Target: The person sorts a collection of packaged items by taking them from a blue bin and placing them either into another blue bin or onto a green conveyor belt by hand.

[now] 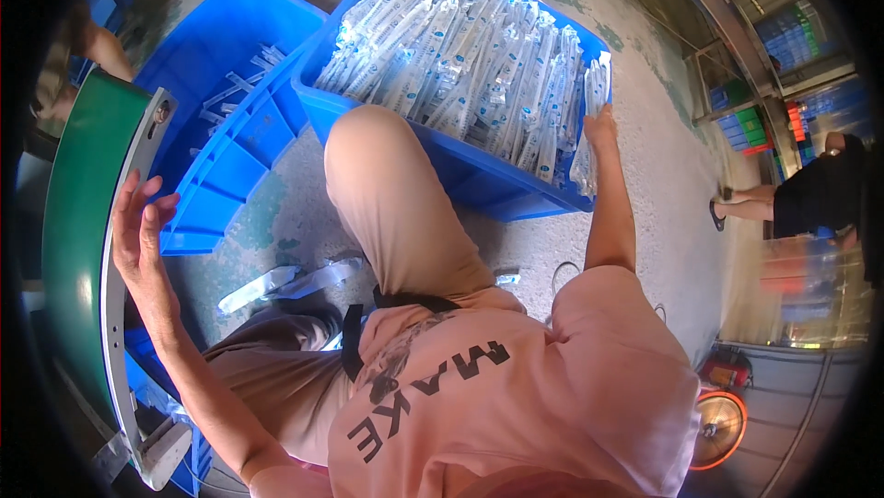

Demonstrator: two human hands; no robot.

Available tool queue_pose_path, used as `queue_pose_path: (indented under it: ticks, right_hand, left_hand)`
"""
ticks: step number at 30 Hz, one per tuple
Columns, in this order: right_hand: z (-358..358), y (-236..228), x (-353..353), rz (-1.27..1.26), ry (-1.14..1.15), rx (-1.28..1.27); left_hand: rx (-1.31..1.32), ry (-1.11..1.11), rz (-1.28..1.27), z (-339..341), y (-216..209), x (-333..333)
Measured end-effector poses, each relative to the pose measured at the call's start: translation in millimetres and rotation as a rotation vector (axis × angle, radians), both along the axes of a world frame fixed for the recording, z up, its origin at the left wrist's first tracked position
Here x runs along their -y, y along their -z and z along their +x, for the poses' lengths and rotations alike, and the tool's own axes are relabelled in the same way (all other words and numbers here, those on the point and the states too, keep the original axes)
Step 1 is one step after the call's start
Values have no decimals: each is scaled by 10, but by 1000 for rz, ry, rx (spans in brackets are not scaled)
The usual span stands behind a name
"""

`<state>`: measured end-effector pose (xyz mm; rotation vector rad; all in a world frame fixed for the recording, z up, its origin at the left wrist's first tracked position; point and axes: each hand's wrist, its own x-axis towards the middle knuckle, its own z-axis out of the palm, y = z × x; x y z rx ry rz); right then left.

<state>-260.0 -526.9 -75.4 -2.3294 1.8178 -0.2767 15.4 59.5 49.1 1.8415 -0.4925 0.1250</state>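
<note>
A large blue plastic bin [414,139] stands before me, filled with long, thin, clear-wrapped packets [460,56] with small blue marks, lying side by side on a slant. At its right end my right hand [601,130] is closed around one such packet [582,171], held along the bin's right rim. What lies inside the wrapping is too small to name. My left hand [143,231] is raised beside the metal edge of a green conveyor belt [78,222], fingers apart and holding nothing. Whether it touches that edge I cannot tell.
Left of the full bin is a second blue bin [221,194] holding a few loose packets. Wrapped packets [262,288] lie on the floor by my foot. A person's arm [106,47] shows beyond the belt; another person [820,190] is at far right, near stacked coloured crates [741,130].
</note>
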Motion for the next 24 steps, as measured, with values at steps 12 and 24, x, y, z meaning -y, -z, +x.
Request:
queue_pose_path:
  ticks: [12, 24]
  right_hand:
    - [-32, 594, 196, 43, -98, 17]
    - [317, 701, 220, 59, -121, -212]
  left_hand:
    - [-59, 39, 13, -35, 102, -148]
    - [-84, 11, 51, 29, 30, -313]
